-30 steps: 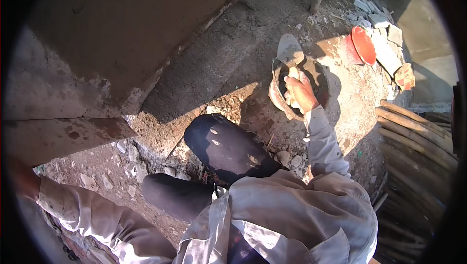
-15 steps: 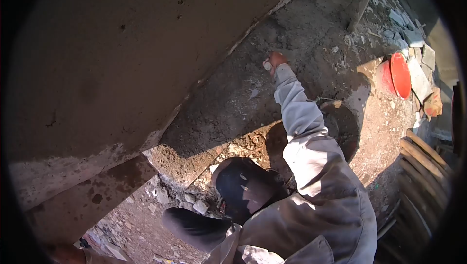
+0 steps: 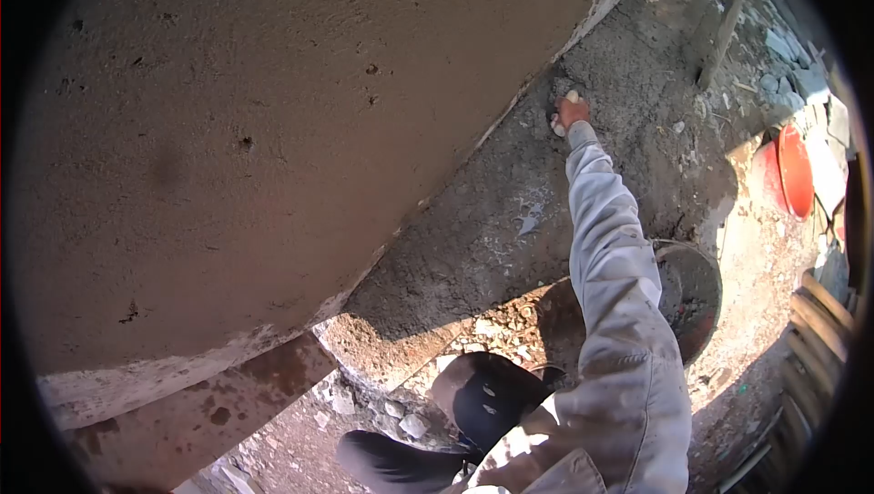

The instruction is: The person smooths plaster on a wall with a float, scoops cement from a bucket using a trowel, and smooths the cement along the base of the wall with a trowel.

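My right hand (image 3: 571, 113) is stretched far forward, closed around the pale handle of the trowel, low over the rough grey mortar surface (image 3: 492, 212) beside the foot of the big plastered wall (image 3: 228, 148). The trowel's blade is hidden. Partly behind my right sleeve stands a round bucket (image 3: 696, 298) with a thin wire handle and grey material inside. My left hand cannot be made out in this view.
A red bucket (image 3: 795, 172) lies tilted at the right near broken slabs (image 3: 808, 84). Wooden poles (image 3: 819, 330) are stacked at the lower right. A post (image 3: 726, 25) stands at the upper right. Stones (image 3: 414, 425) lie by my knees (image 3: 487, 398).
My right hand has moved with the trowel from over the bucket, forward and left to the wall's foot. The view has shifted, and my left hand has dropped out of sight.
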Tool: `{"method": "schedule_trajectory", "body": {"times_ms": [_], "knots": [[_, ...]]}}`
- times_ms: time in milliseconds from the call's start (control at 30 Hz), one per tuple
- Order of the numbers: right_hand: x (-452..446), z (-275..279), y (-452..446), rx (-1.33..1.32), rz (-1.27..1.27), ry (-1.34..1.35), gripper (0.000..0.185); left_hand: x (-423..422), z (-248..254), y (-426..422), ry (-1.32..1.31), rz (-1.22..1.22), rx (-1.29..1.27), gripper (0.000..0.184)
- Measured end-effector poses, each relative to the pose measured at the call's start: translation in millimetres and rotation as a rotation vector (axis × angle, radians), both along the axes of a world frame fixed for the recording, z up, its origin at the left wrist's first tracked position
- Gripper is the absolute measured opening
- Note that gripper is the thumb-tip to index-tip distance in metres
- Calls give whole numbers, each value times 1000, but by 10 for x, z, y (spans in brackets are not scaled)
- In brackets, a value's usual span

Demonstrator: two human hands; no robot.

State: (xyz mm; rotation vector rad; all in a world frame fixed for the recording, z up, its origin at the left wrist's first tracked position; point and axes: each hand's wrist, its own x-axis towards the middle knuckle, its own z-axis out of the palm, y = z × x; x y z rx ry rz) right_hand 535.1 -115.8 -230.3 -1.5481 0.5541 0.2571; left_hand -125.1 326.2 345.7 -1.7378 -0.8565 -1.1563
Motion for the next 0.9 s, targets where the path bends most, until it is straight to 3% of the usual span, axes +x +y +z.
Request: {"method": "schedule_trajectory", "body": {"times_ms": [167, 267, 333, 467, 633, 700, 767, 833, 900], "knots": [[-329, 190, -51, 53, -11, -79, 30, 36, -66, 42, 31, -6, 107, 33], [-537, 518, -81, 73, 31, -87, 25, -488, -35, 382, 126, 228, 115, 40], [-794, 782, -155, 30, 74, -87, 22, -381, -86, 375, 108, 191, 92, 38], [-1644, 1498, -491, 243, 133, -37, 18, -322, -173, 487, 80, 110, 81, 36], [-3050, 2554, -1229, 203, 210, 62, 15, -387, -179, 894, 186, -192, 314, 34], [-3646, 2963, -1557, 83, 257, 124, 15, -229, -199, 731, 93, -198, 240, 35], [-4240, 3074, -1794, -123, 141, -46, 16, -4, -197, 436, -13, -191, 122, 37], [-4637, 2907, -2269, -454, 329, -92, 25, 149, -206, 183, -106, -216, 27, 40], [-5023, 2701, -2739, -1067, 560, -377, 33, 254, -176, 55, -214, -277, -105, 43]]}}
